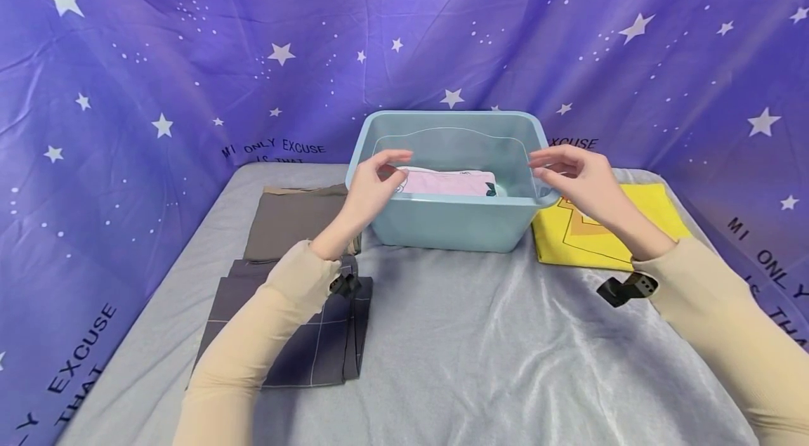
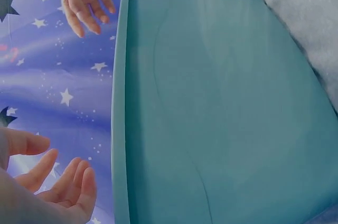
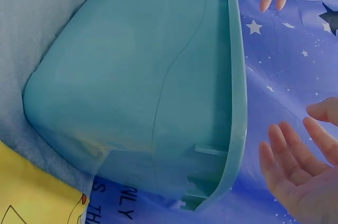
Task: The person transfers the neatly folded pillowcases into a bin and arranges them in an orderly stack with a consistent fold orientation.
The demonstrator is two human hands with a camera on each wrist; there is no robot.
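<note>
A blue-green plastic bin (image 1: pixel 449 225) stands at the back middle of the bed-like surface, with a folded pink cloth (image 1: pixel 449 183) inside it. Over the bin's left front rim is my left hand (image 1: pixel 374 182), fingers loosely bent and nothing between them. My right hand (image 1: pixel 578 168) hovers by the right rim, also holding nothing, its fingers pointing inward. Both wrist views show the hands above the bin's rim (image 2: pixel 120 108), fingers apart. Folded yellow fabric (image 1: pixel 607 228) with a printed figure lies under my right forearm, right of the bin.
On the left lie a folded brown-grey cloth (image 1: pixel 293 221) and, nearer, a folded dark checked cloth (image 1: pixel 322 340), partly under my left forearm. Grey velvety fabric (image 1: pixel 455 333) covers the surface. A purple star-patterned curtain (image 1: pixel 404 24) hangs behind and along both sides.
</note>
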